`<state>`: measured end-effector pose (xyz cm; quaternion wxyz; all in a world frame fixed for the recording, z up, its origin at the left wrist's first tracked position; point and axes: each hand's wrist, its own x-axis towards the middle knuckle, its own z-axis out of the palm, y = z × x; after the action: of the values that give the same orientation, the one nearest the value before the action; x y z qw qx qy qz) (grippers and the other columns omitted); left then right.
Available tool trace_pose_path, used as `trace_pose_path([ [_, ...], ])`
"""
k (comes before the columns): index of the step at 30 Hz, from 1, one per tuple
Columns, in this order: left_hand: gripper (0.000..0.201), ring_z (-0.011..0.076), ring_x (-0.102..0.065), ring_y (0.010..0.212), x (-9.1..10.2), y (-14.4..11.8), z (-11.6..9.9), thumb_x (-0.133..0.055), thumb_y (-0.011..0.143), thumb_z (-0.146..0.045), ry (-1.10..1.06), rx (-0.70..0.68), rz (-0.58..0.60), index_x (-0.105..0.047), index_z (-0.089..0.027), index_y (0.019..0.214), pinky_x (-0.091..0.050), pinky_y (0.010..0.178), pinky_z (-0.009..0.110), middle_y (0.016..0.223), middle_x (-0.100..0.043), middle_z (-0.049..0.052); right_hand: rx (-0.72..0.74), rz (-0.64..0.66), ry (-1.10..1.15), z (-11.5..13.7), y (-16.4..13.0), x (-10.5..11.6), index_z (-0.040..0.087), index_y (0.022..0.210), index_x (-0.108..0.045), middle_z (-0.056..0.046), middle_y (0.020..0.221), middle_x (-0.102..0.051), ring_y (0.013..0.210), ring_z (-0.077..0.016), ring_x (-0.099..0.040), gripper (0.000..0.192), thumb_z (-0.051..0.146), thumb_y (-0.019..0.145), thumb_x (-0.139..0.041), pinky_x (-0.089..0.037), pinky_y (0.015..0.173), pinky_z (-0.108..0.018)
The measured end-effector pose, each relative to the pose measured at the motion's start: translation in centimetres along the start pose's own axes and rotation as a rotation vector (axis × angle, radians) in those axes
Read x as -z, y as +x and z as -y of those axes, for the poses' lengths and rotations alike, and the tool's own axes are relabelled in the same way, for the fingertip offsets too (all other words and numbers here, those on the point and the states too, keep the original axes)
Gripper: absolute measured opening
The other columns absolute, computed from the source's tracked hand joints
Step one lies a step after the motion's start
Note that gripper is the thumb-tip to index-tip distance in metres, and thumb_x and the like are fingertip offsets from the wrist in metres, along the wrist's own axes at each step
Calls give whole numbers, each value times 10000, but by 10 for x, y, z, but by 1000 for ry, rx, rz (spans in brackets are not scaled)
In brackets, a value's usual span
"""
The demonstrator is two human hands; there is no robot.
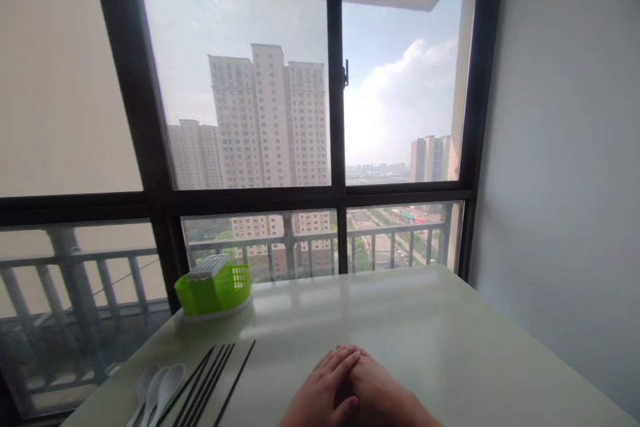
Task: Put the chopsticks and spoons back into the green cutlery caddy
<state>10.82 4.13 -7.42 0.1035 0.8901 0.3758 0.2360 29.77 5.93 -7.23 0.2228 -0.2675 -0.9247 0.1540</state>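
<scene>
My left hand and my right hand rest together at the near edge of the table, clasped, with the left fingers lying over the right hand. Both are closed, and no object shows between them. The right fingers are mostly hidden. To the left lie several black chopsticks, one set a little apart from the others. Three white spoons are beside them, farther left. A green utensil basket with a white slotted part stands at the table's back left corner.
The pale, glossy table reaches the window. Dark window frames rise behind it, with a railing and tall buildings outside. A plain wall borders the right side.
</scene>
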Motion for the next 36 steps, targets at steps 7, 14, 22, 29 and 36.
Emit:
trace_pose_path([
  [7, 737, 285, -403, 1502, 5, -2, -6, -562, 940, -620, 20, 8, -18, -309, -408, 1599, -333, 1269, 471, 1638, -411, -5, 23, 3, 2, 5, 0, 5, 340, 1513, -504, -32, 1566, -492, 1442, -288, -447, 669, 343, 868, -682, -186, 1277, -408],
  [14, 737, 271, -398, 1505, 7, -1, -7, -571, 938, -619, 21, 14, 0, -310, -412, 1595, -314, 1278, 454, 1643, -408, -21, 23, 8, -7, 2, 0, 3, 350, 1503, -517, -30, 1551, -511, 1444, -275, -445, 643, 356, 883, -689, -178, 1277, -399],
  [22, 744, 281, -382, 1512, 7, -2, -8, -589, 937, -603, -2, 29, 9, -309, -404, 1597, -288, 1285, 460, 1651, -396, -16, 32, 13, -14, 5, 0, 7, 347, 1499, -525, -26, 1541, -525, 1435, -267, -454, 622, 377, 892, -658, -206, 1269, -394],
  [29, 730, 271, -362, 1523, 10, -2, -11, -561, 946, -624, -14, 44, 26, -318, -391, 1593, -282, 1286, 464, 1658, -383, -11, 15, 20, -25, 2, 2, 2, 327, 1476, -556, -42, 1532, -535, 1433, -285, -453, 629, 370, 859, -669, -198, 1271, -399],
  [36, 730, 259, -361, 1524, 14, -1, -16, -540, 944, -653, -16, 55, 39, -329, -385, 1590, -269, 1292, 452, 1658, -382, -13, 28, 4, -23, -1, 1, 1, 338, 1469, -561, -36, 1525, -544, 1417, -278, -473, 593, 424, 892, -666, -206, 1267, -393],
])
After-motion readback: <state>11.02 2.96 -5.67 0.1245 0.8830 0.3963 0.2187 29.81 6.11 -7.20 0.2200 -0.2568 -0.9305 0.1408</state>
